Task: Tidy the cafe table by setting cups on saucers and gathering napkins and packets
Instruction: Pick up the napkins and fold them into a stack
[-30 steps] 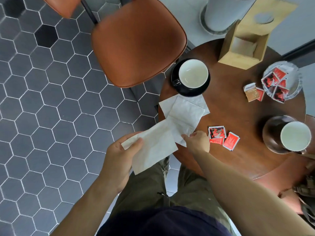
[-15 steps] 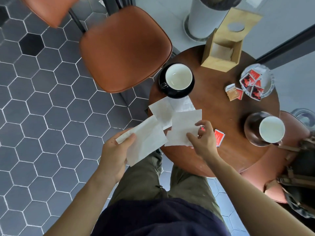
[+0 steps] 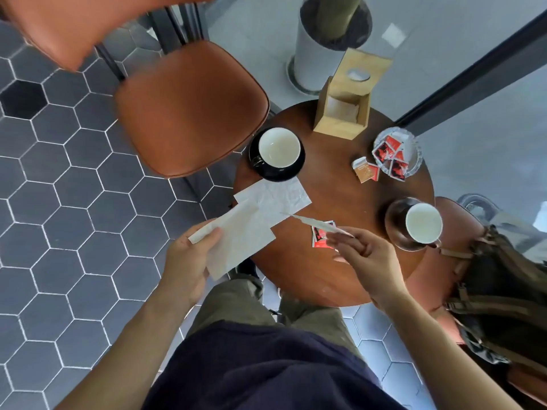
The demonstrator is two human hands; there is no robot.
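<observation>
My left hand [image 3: 185,261] grips a white napkin [image 3: 239,241] at the table's near left edge. My right hand [image 3: 364,255] pinches a second napkin [image 3: 313,223], lifted and seen edge-on above red packets [image 3: 319,238]. One more napkin [image 3: 275,196] lies flat on the round wooden table [image 3: 340,184]. A white cup [image 3: 279,147] sits on a black saucer [image 3: 293,171] at the far left. Another white cup [image 3: 424,222] stands on a dark saucer [image 3: 395,220] at the right. A glass dish [image 3: 413,149] holds red packets, with loose packets [image 3: 365,170] beside it.
A wooden napkin holder [image 3: 343,110] stands at the table's far side. An orange-brown chair [image 3: 189,108] is to the left, and a second chair with a brown bag [image 3: 497,291] to the right. A grey planter [image 3: 319,57] stands behind the table.
My right hand has lifted its napkin off the table and turned it edge-on. My left hand still holds its napkin. The view has pulled back and shifted.
</observation>
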